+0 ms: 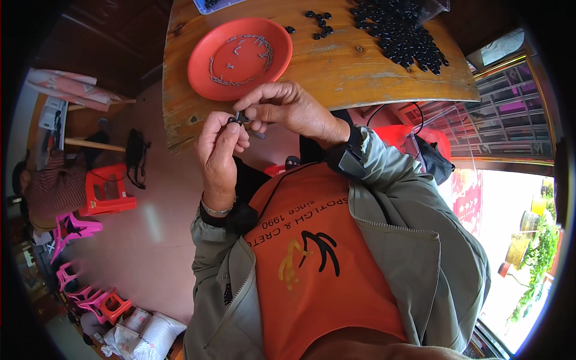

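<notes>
My left hand [221, 153] pinches a small black ring-like piece [234, 121] between thumb and fingertips, just off the table's near edge. Close against it, my right hand [294, 114] has thumb and forefinger closed on a small grey metal pin [238, 114], which stands at the black piece. Whether the pin sits inside the piece is too small to tell. Beyond my hands, a red round plate [201, 63] carries many short grey pins [264, 45], mostly strewn in a ring. A heap of small black pieces [402, 36] lies at the far right of the table.
The wooden table [342, 72] has a few loose black pieces [321, 27] between plate and heap. A pale tray [219, 5] shows at the far edge. Red stool [108, 189] and a seated person [57, 186] are at left; white sacks [147, 336] lie lower left.
</notes>
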Available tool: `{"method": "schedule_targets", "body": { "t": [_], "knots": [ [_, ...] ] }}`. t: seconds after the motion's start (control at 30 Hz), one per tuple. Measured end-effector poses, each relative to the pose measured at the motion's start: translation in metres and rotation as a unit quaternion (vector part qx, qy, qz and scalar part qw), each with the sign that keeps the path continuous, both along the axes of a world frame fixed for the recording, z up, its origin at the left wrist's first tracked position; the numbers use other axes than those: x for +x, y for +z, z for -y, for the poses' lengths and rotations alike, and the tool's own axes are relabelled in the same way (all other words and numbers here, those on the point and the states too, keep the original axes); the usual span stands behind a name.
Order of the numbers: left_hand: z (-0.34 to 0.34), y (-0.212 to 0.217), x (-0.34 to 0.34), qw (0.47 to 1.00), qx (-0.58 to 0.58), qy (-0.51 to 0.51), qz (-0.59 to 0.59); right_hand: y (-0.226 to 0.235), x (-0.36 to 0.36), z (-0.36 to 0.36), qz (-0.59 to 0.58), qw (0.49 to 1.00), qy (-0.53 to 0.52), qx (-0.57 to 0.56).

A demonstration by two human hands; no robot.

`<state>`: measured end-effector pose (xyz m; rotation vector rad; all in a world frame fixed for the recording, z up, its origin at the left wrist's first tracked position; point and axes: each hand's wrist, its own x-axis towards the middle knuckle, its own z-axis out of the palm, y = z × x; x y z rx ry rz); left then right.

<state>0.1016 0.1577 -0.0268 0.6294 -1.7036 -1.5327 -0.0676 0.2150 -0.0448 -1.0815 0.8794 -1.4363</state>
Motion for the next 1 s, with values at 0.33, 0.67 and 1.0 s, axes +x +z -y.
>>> {"method": "schedule_targets", "body": {
  "t": [0.33, 0.67, 1.0],
  "knots": [
    [0.001, -0.008, 0.004, 0.996, 0.059, 0.001, -0.061, 0.007, 0.007, -0.008, -0.098, 0.994, -0.006, -0.041],
    [-0.003, 0.000, 0.000, 0.995, 0.073, -0.005, -0.068, -0.001, 0.002, -0.003, -0.012, 0.998, -0.008, -0.063],
    [-0.003, -0.001, 0.001, 0.999, 0.045, 0.010, 0.028, 0.001, -0.009, 0.001, 0.083, 0.991, -0.038, 0.097]
  ]
}}
